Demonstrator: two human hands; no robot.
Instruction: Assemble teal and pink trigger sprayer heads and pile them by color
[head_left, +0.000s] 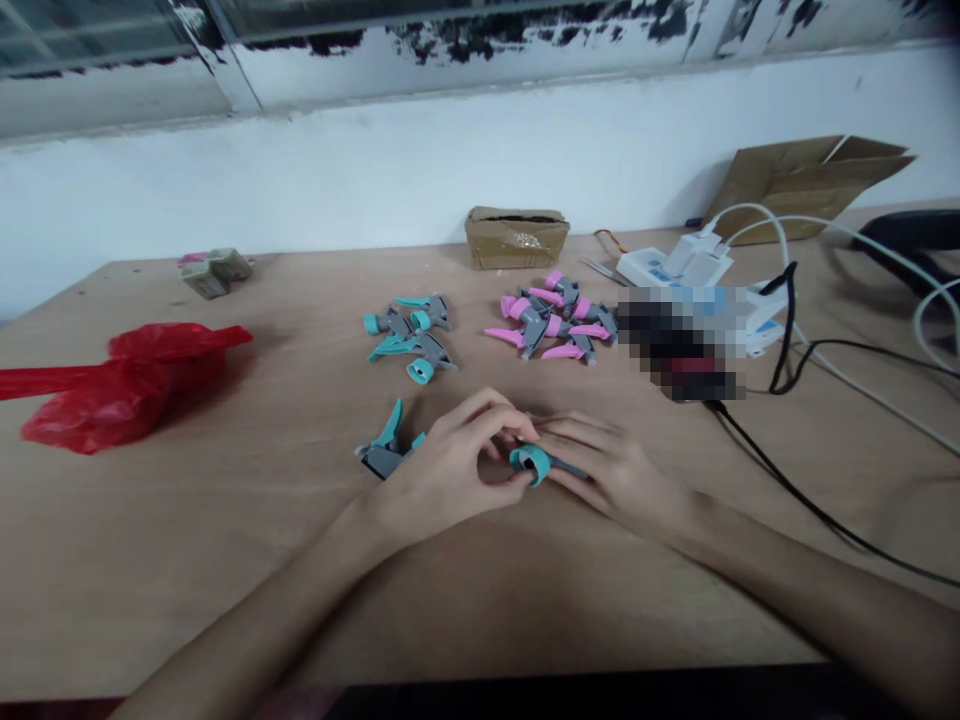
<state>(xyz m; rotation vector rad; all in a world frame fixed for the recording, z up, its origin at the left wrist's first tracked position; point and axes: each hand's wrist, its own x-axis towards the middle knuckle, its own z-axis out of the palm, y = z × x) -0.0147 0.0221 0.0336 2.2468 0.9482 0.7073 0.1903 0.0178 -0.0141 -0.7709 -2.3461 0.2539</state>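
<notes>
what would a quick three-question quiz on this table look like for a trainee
1. True or false: the red bag lies to the left of the loose piece beside the left hand.

2. What colour is the ring on the piece held between the left and right hand?
a) pink
b) teal
c) red

3. Fill in: the cluster nearer the power strip is gray and ____.

Key: 1. True. 2. b. 3. Pink.
</notes>
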